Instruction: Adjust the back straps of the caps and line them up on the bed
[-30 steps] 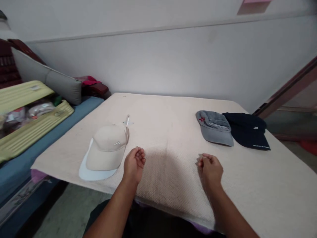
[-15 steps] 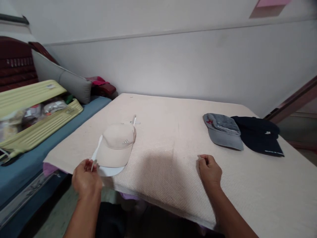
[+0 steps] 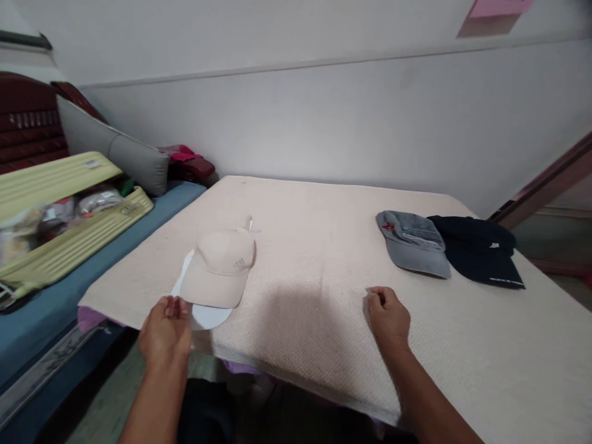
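Observation:
At the left of the bed-like surface, a beige cap (image 3: 222, 262) with a small logo lies on top of a white cap (image 3: 210, 317). Most of the white cap is hidden; its brim shows below, its left edge beside the beige brim, and a white strap behind. My left hand (image 3: 165, 330) is closed at that left edge, fingers pinching the white cap close to the beige brim. My right hand (image 3: 389, 317) rests on the cloth as a loose fist, with nothing visible in it. Beyond it lie a grey cap (image 3: 414, 243) and a dark navy cap (image 3: 481, 250), overlapping.
A cream textured cloth (image 3: 296, 246) covers the surface, its front edge close to me. To the left, an open yellow suitcase (image 3: 60, 163) with bagged things stands on a blue mattress (image 3: 185, 192), by a grey pillow (image 3: 124, 148). A white wall (image 3: 300, 123) closes the back.
The beige cap has shifted slightly up and right and tilted a little, covering more of the white edge. My left hand moved slightly right. My right hand stays in place on the cloth.

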{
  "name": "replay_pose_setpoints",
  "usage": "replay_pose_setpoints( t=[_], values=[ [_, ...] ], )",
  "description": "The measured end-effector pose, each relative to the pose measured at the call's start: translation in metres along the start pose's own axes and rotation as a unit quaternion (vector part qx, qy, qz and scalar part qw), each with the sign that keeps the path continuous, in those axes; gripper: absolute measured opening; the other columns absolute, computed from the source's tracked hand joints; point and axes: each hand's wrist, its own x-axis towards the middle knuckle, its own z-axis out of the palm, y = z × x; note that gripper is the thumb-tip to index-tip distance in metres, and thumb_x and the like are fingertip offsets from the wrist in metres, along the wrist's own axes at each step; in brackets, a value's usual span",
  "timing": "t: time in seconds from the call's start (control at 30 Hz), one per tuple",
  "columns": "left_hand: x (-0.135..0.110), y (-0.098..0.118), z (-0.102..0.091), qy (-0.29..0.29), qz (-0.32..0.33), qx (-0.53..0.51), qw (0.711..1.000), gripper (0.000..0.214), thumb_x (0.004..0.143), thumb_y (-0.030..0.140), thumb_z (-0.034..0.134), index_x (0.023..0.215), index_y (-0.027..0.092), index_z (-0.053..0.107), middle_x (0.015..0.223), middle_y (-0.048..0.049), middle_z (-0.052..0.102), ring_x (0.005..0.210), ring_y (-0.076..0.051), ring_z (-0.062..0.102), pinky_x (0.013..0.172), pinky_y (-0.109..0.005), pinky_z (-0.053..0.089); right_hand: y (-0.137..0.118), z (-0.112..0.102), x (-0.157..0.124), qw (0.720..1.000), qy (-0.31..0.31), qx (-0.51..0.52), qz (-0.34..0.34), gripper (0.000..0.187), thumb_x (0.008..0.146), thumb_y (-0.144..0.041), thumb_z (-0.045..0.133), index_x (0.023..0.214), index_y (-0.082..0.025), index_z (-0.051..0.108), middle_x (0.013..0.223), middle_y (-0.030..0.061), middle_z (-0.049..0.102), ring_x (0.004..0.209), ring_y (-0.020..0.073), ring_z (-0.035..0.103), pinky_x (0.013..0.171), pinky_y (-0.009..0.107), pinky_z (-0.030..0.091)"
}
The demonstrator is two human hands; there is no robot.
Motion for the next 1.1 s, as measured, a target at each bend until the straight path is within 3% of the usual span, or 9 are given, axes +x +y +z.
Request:
replay_pose_setpoints(
  t=[0.23,0.4,0.5,0.57,0.7,0.8,0.87,1.0,1.1],
  values=[
    [-0.012,-0.01,0.023,-0.076,-0.101,-0.045,0.991,0.011,0.072,0.003,0.058,0.072,0.014,0.055,0.066,-0.0005,0.059,0.055,-0.01,0.056,0.045,-0.017,0.048,-0.002,0.0,0.001,1.0,-0.01,-0.008,0.005,0.024,0.078,-0.032,0.047,0.09,-0.019,0.063,0.076,0.0048,0.066,0.067,0.0216,0.057,0.064,0.03,0.038],
    [-0.033,-0.014,0.043,-0.164,-0.142,-0.072,0.973,0.023,0.069,-0.005,0.057,0.08,0.015,0.061,0.08,-0.0032,0.069,0.067,-0.012,0.065,0.061,-0.022,0.056,-0.001,0.0,0.001,1.0,-0.007,0.004,0.012,0.023,0.077,-0.032,0.048,0.09,-0.02,0.063,0.077,0.0047,0.066,0.067,0.0214,0.056,0.063,0.031,0.037],
    [-0.053,-0.017,0.054,-0.261,-0.16,-0.099,0.947,0.033,0.067,-0.003,0.061,0.094,0.017,0.064,0.09,-0.0042,0.072,0.081,-0.016,0.068,0.072,-0.025,0.056,-0.006,0.003,0.003,0.996,-0.005,0.082,0.046,0.017,0.072,-0.03,0.055,0.084,-0.02,0.063,0.069,0.0022,0.062,0.062,0.0192,0.052,0.061,0.03,0.035],
    [-0.068,-0.02,0.059,-0.332,-0.181,-0.1,0.92,0.042,0.066,-0.001,0.064,0.103,0.018,0.064,0.096,-0.0053,0.073,0.087,-0.019,0.068,0.076,-0.027,0.055,-0.017,0.005,0.005,0.97,-0.036,0.219,0.094,0.015,0.069,-0.03,0.06,0.079,-0.019,0.061,0.064,0.0004,0.059,0.057,0.0168,0.049,0.058,0.029,0.036],
    [-0.097,-0.031,0.067,-0.471,-0.25,-0.062,0.844,0.048,0.067,0.003,0.067,0.112,0.019,0.062,0.102,-0.0081,0.072,0.094,-0.023,0.066,0.082,-0.033,0.052,-0.047,-0.004,0.006,0.881,-0.168,0.421,0.137,0.032,0.073,-0.048,0.059,0.078,-0.017,0.061,0.068,0.0048,0.063,0.06,0.0177,0.058,0.055,0.029,0.042],
    [-0.115,-0.04,0.069,-0.548,-0.309,0.004,0.777,0.049,0.065,0.003,0.069,0.111,0.016,0.062,0.102,-0.0097,0.072,0.096,-0.025,0.065,0.081,-0.033,0.051,-0.061,-0.025,0.007,0.747,-0.269,0.589,0.151,0.043,0.078,-0.06,0.051,0.085,-0.02,0.065,0.078,0.0065,0.069,0.076,0.0206,0.064,0.065,0.032,0.049],
    [-0.124,-0.045,0.069,-0.59,-0.332,0.054,0.734,0.049,0.062,0.003,0.071,0.11,0.015,0.064,0.102,-0.0106,0.072,0.096,-0.026,0.065,0.078,-0.031,0.05,-0.06,-0.042,0.007,0.698,-0.27,0.647,0.148,0.038,0.078,-0.057,0.052,0.087,-0.023,0.066,0.082,0.0041,0.071,0.084,0.0219,0.065,0.072,0.034,0.051],
    [-0.136,-0.049,0.067,-0.661,-0.359,0.118,0.648,0.046,0.061,0.006,0.075,0.106,0.014,0.067,0.102,-0.0112,0.071,0.097,-0.028,0.064,0.08,-0.033,0.048,-0.045,-0.067,0.002,0.698,-0.251,0.657,0.132,0.02,0.068,-0.037,0.067,0.08,-0.021,0.068,0.075,0.0035,0.072,0.081,0.0242,0.067,0.074,0.035,0.052],
    [-0.14,-0.052,0.07,-0.629,-0.39,0.095,0.666,0.037,0.067,0.024,0.075,0.101,0.013,0.069,0.097,-0.0123,0.072,0.096,-0.029,0.064,0.081,-0.035,0.048,-0.039,-0.072,-0.01,0.7,-0.256,0.653,0.138,0.021,0.064,-0.024,0.071,0.085,-0.021,0.068,0.071,0.0016,0.071,0.065,0.0192,0.066,0.064,0.03,0.053]
  ],
)
